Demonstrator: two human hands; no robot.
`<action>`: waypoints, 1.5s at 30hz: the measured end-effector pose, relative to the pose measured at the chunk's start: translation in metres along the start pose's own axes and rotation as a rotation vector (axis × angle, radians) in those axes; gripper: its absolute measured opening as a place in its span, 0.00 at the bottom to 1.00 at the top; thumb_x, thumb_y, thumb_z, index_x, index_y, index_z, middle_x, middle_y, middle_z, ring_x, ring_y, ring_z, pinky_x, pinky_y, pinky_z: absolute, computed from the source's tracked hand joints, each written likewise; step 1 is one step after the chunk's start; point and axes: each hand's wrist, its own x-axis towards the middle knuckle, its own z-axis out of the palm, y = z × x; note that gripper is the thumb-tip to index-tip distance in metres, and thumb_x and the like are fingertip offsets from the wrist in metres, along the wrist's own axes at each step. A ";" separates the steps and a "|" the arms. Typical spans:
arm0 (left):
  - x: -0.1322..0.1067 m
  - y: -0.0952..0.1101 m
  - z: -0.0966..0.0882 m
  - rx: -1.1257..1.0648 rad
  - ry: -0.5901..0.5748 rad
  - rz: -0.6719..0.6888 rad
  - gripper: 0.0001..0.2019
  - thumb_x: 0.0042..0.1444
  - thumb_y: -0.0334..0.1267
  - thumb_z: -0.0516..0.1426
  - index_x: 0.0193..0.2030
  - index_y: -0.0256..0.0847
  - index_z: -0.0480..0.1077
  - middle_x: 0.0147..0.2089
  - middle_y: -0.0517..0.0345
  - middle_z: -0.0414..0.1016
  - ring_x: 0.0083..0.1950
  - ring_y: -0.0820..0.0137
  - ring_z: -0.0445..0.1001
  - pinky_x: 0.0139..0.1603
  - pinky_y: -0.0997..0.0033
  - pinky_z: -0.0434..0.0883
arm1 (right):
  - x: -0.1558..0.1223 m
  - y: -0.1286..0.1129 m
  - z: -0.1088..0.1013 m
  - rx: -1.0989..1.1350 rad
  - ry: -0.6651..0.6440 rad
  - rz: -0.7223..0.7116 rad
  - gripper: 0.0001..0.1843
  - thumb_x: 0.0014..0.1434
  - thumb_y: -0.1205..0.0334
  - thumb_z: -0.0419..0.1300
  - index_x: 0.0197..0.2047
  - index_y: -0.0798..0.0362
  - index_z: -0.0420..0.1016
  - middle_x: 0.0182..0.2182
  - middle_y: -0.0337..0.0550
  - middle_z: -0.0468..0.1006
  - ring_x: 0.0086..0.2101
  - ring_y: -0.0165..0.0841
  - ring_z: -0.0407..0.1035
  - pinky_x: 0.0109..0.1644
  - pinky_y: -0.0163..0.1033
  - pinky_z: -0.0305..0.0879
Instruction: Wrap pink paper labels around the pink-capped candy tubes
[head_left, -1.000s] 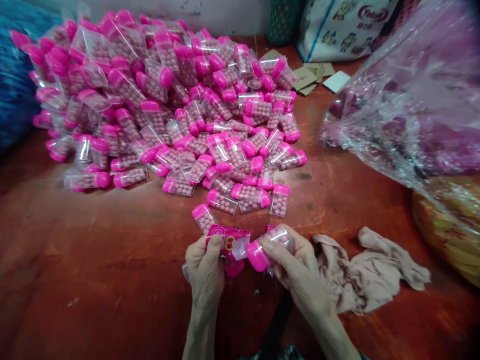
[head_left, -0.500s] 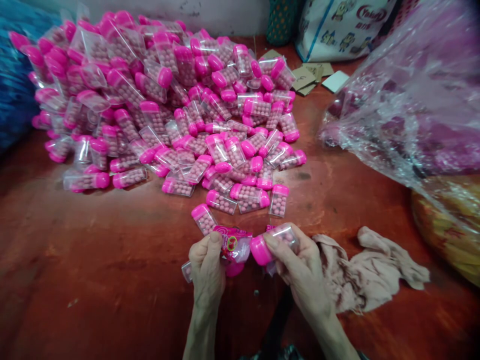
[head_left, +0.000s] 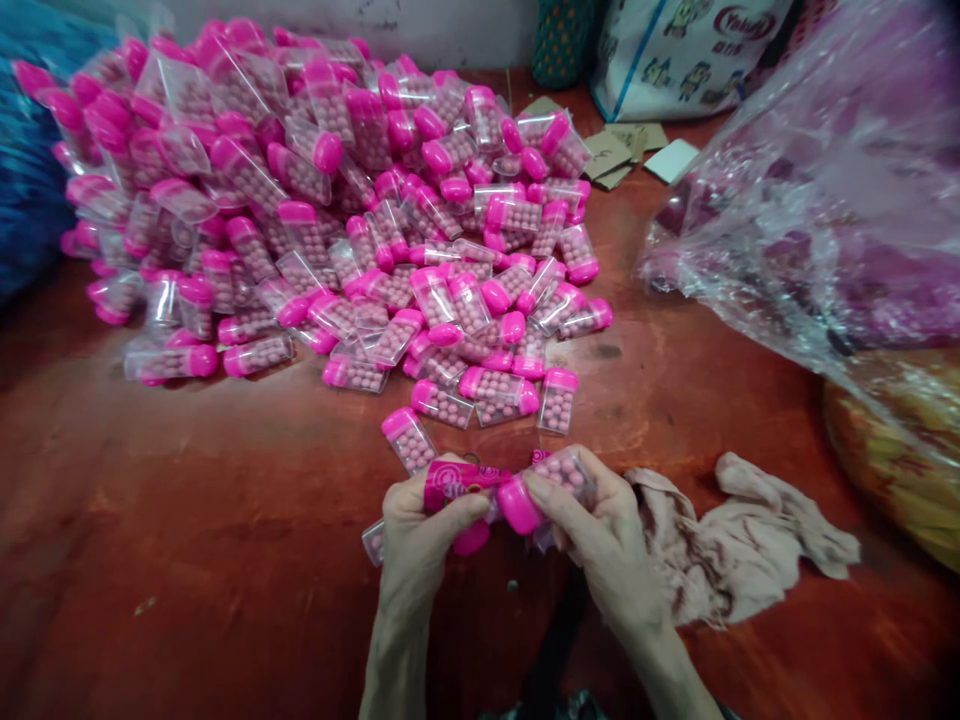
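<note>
My left hand pinches a bright pink printed plastic sleeve between thumb and fingers. My right hand is closed around a small clear candy container full of pale pink balls, its pink cap pointing left. The cap meets the sleeve's right end; whether it has entered the sleeve I cannot tell. Partly hidden below my left hand are another pink cap and the clear end of a container. Just beyond lies a loose capped container.
A large heap of similar containers covers the back left of the reddish table. A crumpled beige cloth lies right of my hands. Clear plastic bag bulges at right; cardboard pieces and a white printed bag are behind.
My left thumb has moved right along the sleeve toward the cap, and the sleeve has turned to show another printed side. The right hand and its container have hardly moved.
</note>
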 end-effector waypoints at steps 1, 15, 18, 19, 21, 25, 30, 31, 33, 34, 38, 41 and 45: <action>0.000 0.001 0.001 0.007 -0.038 -0.002 0.03 0.42 0.32 0.64 0.27 0.37 0.77 0.25 0.59 0.72 0.26 0.74 0.68 0.26 0.76 0.65 | 0.000 0.000 -0.001 0.024 -0.007 0.005 0.13 0.56 0.57 0.60 0.27 0.53 0.60 0.21 0.29 0.57 0.20 0.20 0.49 0.21 0.26 0.49; 0.002 0.007 0.006 -0.203 -0.150 -0.188 0.09 0.49 0.38 0.59 0.32 0.33 0.75 0.28 0.56 0.68 0.27 0.74 0.66 0.28 0.76 0.63 | 0.003 0.003 -0.001 0.038 -0.027 0.031 0.13 0.56 0.56 0.60 0.29 0.54 0.62 0.20 0.29 0.58 0.20 0.20 0.50 0.21 0.26 0.48; 0.002 0.007 0.010 -0.197 -0.111 -0.178 0.08 0.49 0.37 0.60 0.33 0.34 0.75 0.27 0.57 0.69 0.27 0.74 0.67 0.29 0.77 0.64 | 0.003 0.003 -0.001 0.047 -0.030 0.026 0.13 0.55 0.56 0.60 0.29 0.54 0.62 0.20 0.29 0.58 0.20 0.20 0.50 0.21 0.26 0.49; 0.002 0.007 0.012 -0.199 -0.097 -0.171 0.07 0.49 0.36 0.60 0.32 0.35 0.76 0.26 0.57 0.69 0.27 0.74 0.67 0.29 0.76 0.64 | 0.003 0.003 -0.001 0.051 -0.038 0.023 0.13 0.55 0.56 0.61 0.29 0.54 0.62 0.20 0.29 0.58 0.20 0.20 0.49 0.21 0.26 0.48; 0.002 0.007 0.015 -0.213 -0.058 -0.164 0.06 0.48 0.36 0.60 0.31 0.35 0.75 0.26 0.58 0.70 0.27 0.74 0.67 0.29 0.76 0.65 | 0.004 0.004 -0.001 0.054 -0.058 0.022 0.13 0.55 0.56 0.61 0.29 0.54 0.62 0.20 0.29 0.58 0.19 0.20 0.49 0.20 0.26 0.47; 0.004 0.005 0.016 -0.240 0.020 -0.146 0.07 0.46 0.36 0.62 0.22 0.35 0.73 0.25 0.59 0.69 0.27 0.74 0.67 0.31 0.75 0.66 | 0.005 0.007 0.000 0.047 -0.063 0.025 0.12 0.55 0.56 0.61 0.30 0.54 0.63 0.20 0.30 0.59 0.19 0.20 0.50 0.20 0.27 0.48; 0.002 0.001 0.011 -0.130 -0.103 -0.103 0.06 0.50 0.35 0.59 0.25 0.35 0.73 0.27 0.59 0.69 0.27 0.76 0.66 0.29 0.77 0.64 | 0.006 0.012 0.003 0.050 0.025 -0.021 0.12 0.55 0.57 0.60 0.28 0.53 0.62 0.19 0.29 0.58 0.18 0.20 0.50 0.19 0.26 0.48; 0.001 0.000 0.010 -0.105 -0.118 -0.115 0.06 0.51 0.35 0.59 0.26 0.35 0.73 0.27 0.59 0.69 0.26 0.76 0.66 0.28 0.77 0.64 | 0.006 0.013 0.004 0.060 0.045 -0.029 0.12 0.55 0.57 0.60 0.28 0.53 0.62 0.18 0.29 0.58 0.18 0.20 0.49 0.19 0.26 0.47; 0.000 -0.003 0.009 -0.088 -0.116 -0.137 0.08 0.51 0.36 0.58 0.25 0.36 0.73 0.27 0.59 0.69 0.25 0.77 0.65 0.27 0.78 0.63 | 0.006 0.014 0.006 0.082 0.074 -0.041 0.11 0.55 0.57 0.60 0.29 0.53 0.63 0.18 0.28 0.58 0.18 0.20 0.48 0.18 0.26 0.47; 0.000 -0.004 0.009 -0.099 -0.104 -0.137 0.08 0.51 0.37 0.58 0.25 0.36 0.73 0.26 0.59 0.69 0.24 0.77 0.65 0.26 0.78 0.63 | 0.006 0.015 0.007 0.086 0.081 -0.047 0.11 0.55 0.57 0.60 0.29 0.53 0.64 0.18 0.28 0.58 0.17 0.20 0.48 0.18 0.26 0.47; 0.000 -0.004 0.010 -0.115 -0.035 -0.054 0.09 0.51 0.39 0.58 0.24 0.38 0.74 0.25 0.60 0.69 0.25 0.76 0.66 0.25 0.77 0.63 | 0.006 0.015 0.010 0.088 0.111 -0.083 0.11 0.54 0.57 0.61 0.28 0.53 0.64 0.18 0.29 0.60 0.17 0.20 0.50 0.18 0.25 0.48; 0.000 0.000 0.010 0.058 -0.090 -0.019 0.05 0.48 0.37 0.61 0.25 0.39 0.76 0.25 0.59 0.71 0.26 0.74 0.67 0.27 0.76 0.65 | 0.007 0.017 0.010 0.140 0.124 -0.073 0.11 0.56 0.56 0.59 0.29 0.52 0.63 0.16 0.28 0.59 0.16 0.20 0.49 0.16 0.25 0.46; 0.000 0.004 0.010 0.233 -0.168 -0.062 0.01 0.43 0.32 0.64 0.24 0.37 0.76 0.24 0.59 0.71 0.26 0.72 0.67 0.27 0.74 0.65 | 0.007 0.023 0.012 0.218 0.154 -0.050 0.12 0.58 0.55 0.57 0.28 0.51 0.61 0.14 0.26 0.59 0.13 0.21 0.50 0.14 0.25 0.49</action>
